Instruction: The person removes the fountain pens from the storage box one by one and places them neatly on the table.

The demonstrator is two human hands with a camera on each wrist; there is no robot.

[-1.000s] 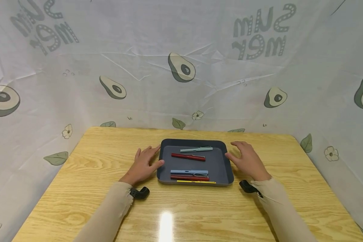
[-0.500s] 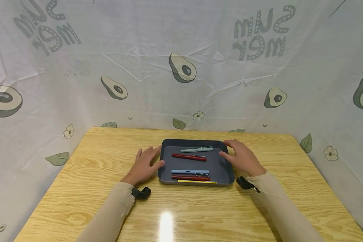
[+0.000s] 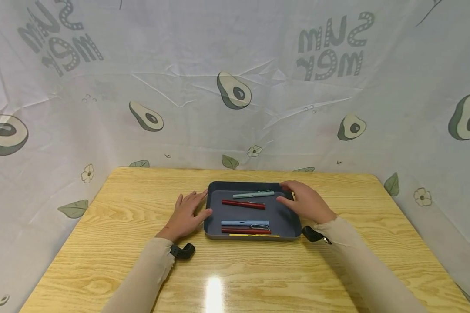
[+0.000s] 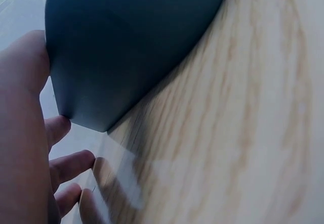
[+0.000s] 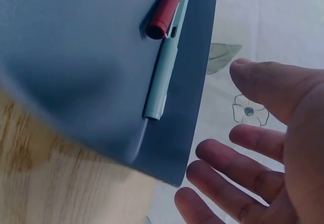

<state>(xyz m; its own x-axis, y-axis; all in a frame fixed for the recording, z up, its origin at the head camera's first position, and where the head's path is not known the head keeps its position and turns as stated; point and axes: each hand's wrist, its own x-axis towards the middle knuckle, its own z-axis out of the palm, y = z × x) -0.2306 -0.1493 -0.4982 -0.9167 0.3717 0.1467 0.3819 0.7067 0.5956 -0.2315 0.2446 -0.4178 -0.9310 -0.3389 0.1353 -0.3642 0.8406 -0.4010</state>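
Note:
A dark grey rectangular tray (image 3: 235,213) rests on the table with several capped pens lying in it. A pale green pen (image 3: 254,194) lies towards the back, just behind a red pen (image 3: 243,204). Near the front wall are a light blue pen (image 3: 240,223), another red pen (image 3: 243,231) and a thin yellow strip (image 3: 254,235). My left hand (image 3: 184,217) is spread at the left end, its thumb at the rim and a finger touching the wall. Relaxed and holding nothing, my right hand (image 3: 308,202) hovers over the right end; the green pen (image 5: 164,77) is nearest.
The tray stands on a wooden table (image 3: 141,287), towards its back edge. A pale cloth (image 3: 192,143) printed with avocados hangs behind and around the table. Black wrist mounts sit on the left wrist (image 3: 183,251) and right wrist (image 3: 312,234).
My right hand has moved left, from beside the tray's right end to over it. My left hand, the tray and the pens keep their places.

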